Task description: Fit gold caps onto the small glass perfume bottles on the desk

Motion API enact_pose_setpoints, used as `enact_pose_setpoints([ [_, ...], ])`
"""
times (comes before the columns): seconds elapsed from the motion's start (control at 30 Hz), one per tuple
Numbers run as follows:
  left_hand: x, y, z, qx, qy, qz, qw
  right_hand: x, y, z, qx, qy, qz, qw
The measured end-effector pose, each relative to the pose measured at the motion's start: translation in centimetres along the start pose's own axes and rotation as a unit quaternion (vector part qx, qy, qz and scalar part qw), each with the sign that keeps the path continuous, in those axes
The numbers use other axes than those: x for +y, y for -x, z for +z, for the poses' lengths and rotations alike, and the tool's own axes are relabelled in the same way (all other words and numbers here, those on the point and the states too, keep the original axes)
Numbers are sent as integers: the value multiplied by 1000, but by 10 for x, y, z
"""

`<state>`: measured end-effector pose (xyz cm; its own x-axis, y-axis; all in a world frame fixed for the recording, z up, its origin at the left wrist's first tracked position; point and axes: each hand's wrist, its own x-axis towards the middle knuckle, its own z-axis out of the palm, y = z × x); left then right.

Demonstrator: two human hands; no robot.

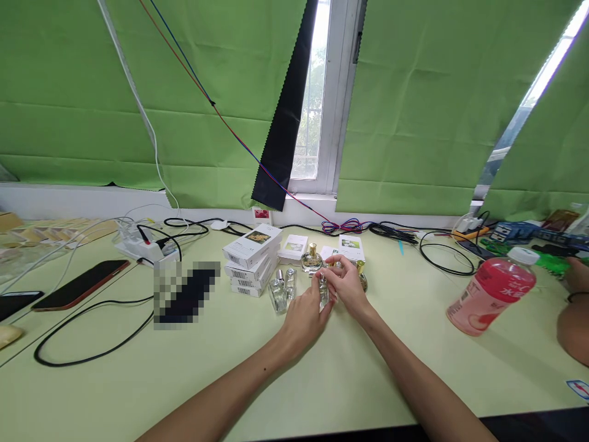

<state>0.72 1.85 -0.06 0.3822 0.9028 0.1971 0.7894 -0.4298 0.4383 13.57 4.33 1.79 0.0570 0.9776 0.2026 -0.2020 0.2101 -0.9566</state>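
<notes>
Between my two hands stands a small clear glass perfume bottle (324, 292), partly covered by fingers. My left hand (300, 319) is closed around its lower left side. At its top, the fingers of my right hand (350, 286) pinch the neck or cap; which one is hidden. Just left of my left hand are two more clear bottles, a leaning one (278, 297) and a slimmer one (289, 283). A round bottle with a gold cap (312, 261) sits behind my hands. Another gold-topped bottle (363, 279) is partly hidden behind my right hand.
White boxes are stacked (251, 252) left of the bottles, and more white boxes (351, 247) lie behind. A pink drink bottle (492, 291) stands at right, near another person's arm (575, 325). Black cables (92, 307) and a phone (83, 285) lie at left.
</notes>
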Motion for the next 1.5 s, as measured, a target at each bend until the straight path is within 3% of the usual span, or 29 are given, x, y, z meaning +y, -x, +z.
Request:
enact_pose_setpoints([
  [0.5,0,0,0,2,-7,-1,1000,1,2,-1,-22,39,-35,998],
  [0.97,-1,1,0,3,12,6,1000,-1,1,-1,-17,5,-6,1000],
  [1.5,-1,1,0,0,5,-1,1000,3,0,-2,-27,33,-33,999],
])
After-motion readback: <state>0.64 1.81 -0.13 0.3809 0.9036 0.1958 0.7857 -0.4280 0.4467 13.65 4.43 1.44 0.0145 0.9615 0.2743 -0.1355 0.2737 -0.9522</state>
